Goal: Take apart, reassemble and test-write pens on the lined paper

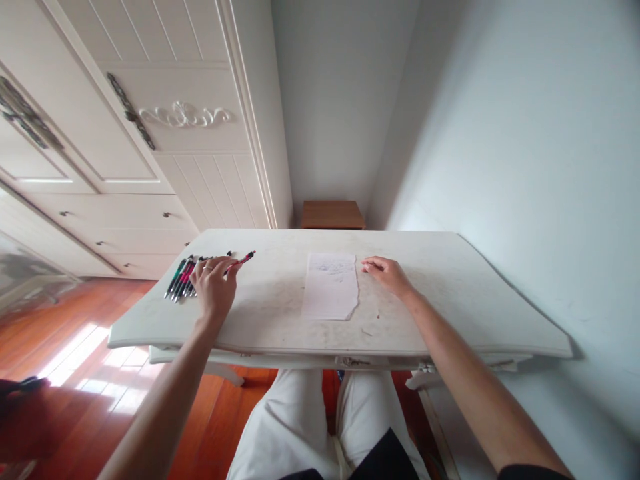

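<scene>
Left hand (215, 285): grip pinches the red pen (243, 258), long axis pointing right toward the paper (330, 287) mid-surface (450, 293). Right hand (387, 273), grip loosely spread, touches the paper's right edge and is nearer to it. Pen bundle (181, 277) lies just left of the left hand.

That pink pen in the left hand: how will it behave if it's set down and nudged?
The pink pen looks slim and rigid, so probably light and stiff. Its narrow barrel would likely roll on the flat table, though the other pens lie still. The left hand grips one end, so it may pivot.
</scene>
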### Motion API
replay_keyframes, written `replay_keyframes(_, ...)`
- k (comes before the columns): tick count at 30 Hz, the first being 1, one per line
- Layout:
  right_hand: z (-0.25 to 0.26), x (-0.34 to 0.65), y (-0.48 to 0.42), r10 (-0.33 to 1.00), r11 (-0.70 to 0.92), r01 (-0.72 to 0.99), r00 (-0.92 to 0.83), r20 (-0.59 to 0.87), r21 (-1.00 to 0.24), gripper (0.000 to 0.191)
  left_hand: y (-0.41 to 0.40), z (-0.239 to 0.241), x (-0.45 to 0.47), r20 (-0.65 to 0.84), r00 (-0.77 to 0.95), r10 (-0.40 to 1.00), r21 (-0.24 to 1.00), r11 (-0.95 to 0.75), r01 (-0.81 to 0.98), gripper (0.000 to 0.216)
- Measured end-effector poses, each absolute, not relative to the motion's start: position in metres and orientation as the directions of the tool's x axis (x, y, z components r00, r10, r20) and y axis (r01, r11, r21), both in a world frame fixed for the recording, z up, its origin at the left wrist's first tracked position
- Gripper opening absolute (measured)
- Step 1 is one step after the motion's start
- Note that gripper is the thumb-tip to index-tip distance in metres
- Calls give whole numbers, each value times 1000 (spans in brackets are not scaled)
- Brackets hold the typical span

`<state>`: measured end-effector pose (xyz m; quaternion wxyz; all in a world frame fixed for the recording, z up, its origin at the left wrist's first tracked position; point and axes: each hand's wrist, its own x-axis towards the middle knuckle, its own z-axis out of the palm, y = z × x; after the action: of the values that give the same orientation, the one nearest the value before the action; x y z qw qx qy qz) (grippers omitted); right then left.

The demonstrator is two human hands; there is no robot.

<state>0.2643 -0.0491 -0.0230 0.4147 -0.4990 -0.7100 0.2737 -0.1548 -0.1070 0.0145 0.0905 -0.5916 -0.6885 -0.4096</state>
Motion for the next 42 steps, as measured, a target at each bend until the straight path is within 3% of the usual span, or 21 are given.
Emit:
replay_keyframes(4,-22,263,-50,939,342,483,-152,308,-806,24,-99,20,-118,515,-301,803,736,-235,634,26)
replay_keyframes(7,-22,263,-50,940,339,478,-145,308,-810,24,-88,25,-78,229,-227,947,965,-191,178,34)
replay_keyframes(9,-21,262,-50,939,343,476,-147,311,-810,24,-79,27,-52,53,-51,997,985,-61,-159,37)
replay_keyframes(12,-20,262,-51,935,354,483,-154,321,-801,23,-67,29,-20,-78,157,984,914,133,-383,35)
replay_keyframes(16,-17,262,-53,936,350,499,-158,314,-793,22,-50,25,-1,-95,262,960,888,201,-414,35)
replay_keyframes(26,-12,247,-60,929,340,544,-70,362,-767,22,-37,16,-9,-69,328,942,912,193,-362,45)
replay_keyframes(31,0,227,-56,931,352,436,-72,358,-828,27,-38,17,-5,-14,253,967,920,111,-375,33)
replay_keyframes(36,13,198,-30,936,345,312,-182,301,-885,41,-32,16,-10,-48,106,993,859,95,-503,34)
replay_keyframes(42,14,180,-2,920,318,301,-326,216,-899,51,-25,15,-17,-3,50,999,798,32,-602,30)
